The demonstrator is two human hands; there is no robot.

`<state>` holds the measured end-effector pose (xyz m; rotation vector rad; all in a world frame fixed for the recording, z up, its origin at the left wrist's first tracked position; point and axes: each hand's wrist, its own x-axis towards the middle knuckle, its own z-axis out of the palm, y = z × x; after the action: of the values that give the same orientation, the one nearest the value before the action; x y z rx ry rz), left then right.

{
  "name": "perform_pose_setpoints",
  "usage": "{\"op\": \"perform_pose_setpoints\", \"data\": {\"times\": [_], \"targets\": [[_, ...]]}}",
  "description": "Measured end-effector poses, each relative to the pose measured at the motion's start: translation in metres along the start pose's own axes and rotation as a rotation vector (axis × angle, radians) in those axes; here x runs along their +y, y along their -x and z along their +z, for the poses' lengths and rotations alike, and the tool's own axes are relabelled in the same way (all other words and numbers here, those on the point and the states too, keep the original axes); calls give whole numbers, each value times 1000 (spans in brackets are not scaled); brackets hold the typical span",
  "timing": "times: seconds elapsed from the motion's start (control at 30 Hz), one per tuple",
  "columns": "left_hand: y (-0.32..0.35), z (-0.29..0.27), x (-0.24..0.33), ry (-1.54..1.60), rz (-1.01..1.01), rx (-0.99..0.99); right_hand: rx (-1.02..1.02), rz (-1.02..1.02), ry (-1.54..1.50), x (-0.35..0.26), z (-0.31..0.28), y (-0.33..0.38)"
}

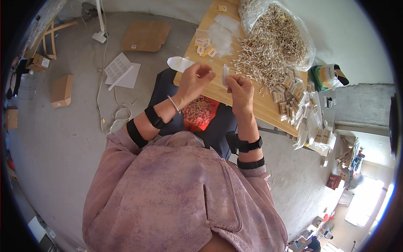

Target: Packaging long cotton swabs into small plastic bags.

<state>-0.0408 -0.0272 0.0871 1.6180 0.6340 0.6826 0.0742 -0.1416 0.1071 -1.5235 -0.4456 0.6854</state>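
My right hand [241, 90] is closed, pinching a small clear plastic bag [225, 75] upright over the table's near edge. My left hand [194, 83] is beside it, fingers curled toward the thumb; a small pale spot shows there, too small to name. A gap separates the two hands. Beyond them, a large heap of cotton swabs [268, 46] spills from a big clear bag [308, 46]. Small yellow and white cards [204, 47] lie at the left, near a stack of flat clear bags [222, 31]. Several filled swab packs [289, 98] are piled at the right.
The wooden table [256, 103] has its edge just past my lap. A red bag [201, 113] of mixed small bits rests between my legs. A white strip [180, 64] juts from the table's left edge. Cardboard [145, 36], paper sheets [121, 71] and cables [100, 84] lie on the floor.
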Motion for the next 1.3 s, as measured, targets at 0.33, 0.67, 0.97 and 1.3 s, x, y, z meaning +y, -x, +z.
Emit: {"op": "perform_pose_setpoints", "data": {"times": [0.33, 0.67, 0.97, 1.3], "targets": [[6, 6, -7, 249, -236, -185, 3, -50, 268, 15, 12, 8], [7, -2, 2, 273, -357, -208, -27, -96, 355, 6, 17, 16], [6, 0, -7, 189, -317, -220, 6, -95, 356, 14, 19, 16], [8, 7, 1, 147, -227, -185, 40, -129, 353, 15, 20, 14]]}}
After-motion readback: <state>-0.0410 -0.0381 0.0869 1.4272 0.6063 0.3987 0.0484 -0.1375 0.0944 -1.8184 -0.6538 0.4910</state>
